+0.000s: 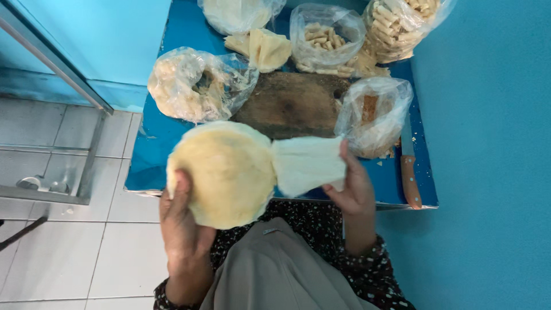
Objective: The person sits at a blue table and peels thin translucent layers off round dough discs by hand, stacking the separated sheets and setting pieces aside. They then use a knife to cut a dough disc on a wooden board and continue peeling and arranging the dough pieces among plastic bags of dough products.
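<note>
My left hand [182, 229] holds a round stack of pale yellow flat wrappers [221, 172] from below, the thumb lying over its near edge. My right hand [350, 186] grips a folded, paler sheet [307, 163] that is peeled sideways off the stack, still joined to it at the stack's right rim. Both are held above the near edge of a small blue table [152, 143]. Beyond them a dark round wooden board [293, 103] lies on the table.
Clear plastic bags stand around the board: one of wrappers [195, 83] at left, one of crumbs [373, 115] at right, bags of rolled sticks [327, 40] at the back. Folded wrappers [264, 49] lie behind the board. A wooden-handled knife [410, 172] lies at the table's right edge, beside a blue wall.
</note>
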`<control>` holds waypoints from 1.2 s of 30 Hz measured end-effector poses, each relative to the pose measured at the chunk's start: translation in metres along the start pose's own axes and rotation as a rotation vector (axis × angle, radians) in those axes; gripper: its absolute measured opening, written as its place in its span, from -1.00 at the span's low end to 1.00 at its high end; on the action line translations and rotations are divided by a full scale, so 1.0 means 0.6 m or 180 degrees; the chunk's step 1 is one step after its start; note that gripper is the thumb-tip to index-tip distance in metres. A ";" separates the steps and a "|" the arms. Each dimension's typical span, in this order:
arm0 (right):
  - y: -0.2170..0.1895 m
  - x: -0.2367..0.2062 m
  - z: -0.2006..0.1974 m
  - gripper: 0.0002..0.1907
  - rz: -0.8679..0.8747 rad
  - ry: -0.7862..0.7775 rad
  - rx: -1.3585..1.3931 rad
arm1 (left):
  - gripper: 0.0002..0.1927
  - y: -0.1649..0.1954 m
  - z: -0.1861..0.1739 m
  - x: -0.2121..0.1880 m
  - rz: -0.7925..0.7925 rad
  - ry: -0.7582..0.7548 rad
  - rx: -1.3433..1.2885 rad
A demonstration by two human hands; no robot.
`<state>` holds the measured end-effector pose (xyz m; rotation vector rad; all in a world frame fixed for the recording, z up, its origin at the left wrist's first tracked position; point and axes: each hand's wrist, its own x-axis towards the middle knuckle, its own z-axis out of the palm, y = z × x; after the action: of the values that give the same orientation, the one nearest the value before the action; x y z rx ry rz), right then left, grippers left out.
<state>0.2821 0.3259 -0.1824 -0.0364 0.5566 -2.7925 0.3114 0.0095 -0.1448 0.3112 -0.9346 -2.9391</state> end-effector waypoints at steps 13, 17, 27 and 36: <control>-0.074 0.132 0.136 -0.93 -0.3499 0.0048 -0.4823 | -0.48 0.019 -0.088 0.030 0.0980 0.0468 0.0103; 0.011 0.172 0.133 -0.91 -0.2769 -0.0708 -0.7688 | -0.46 0.012 -0.089 0.027 0.0719 0.0419 0.0084; -0.007 0.142 0.124 -0.88 -0.2715 -0.0911 -0.7963 | -0.47 0.009 -0.098 0.031 0.0888 0.0460 0.0050; -0.048 0.129 0.151 -0.83 -0.1698 -0.0822 -0.7624 | -0.47 -0.005 -0.096 0.033 0.0711 0.0402 0.0114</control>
<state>0.2074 0.2951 -0.0901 -0.9473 3.2385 -0.5965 0.3035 -0.0228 -0.1959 0.3635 -0.9392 -2.6700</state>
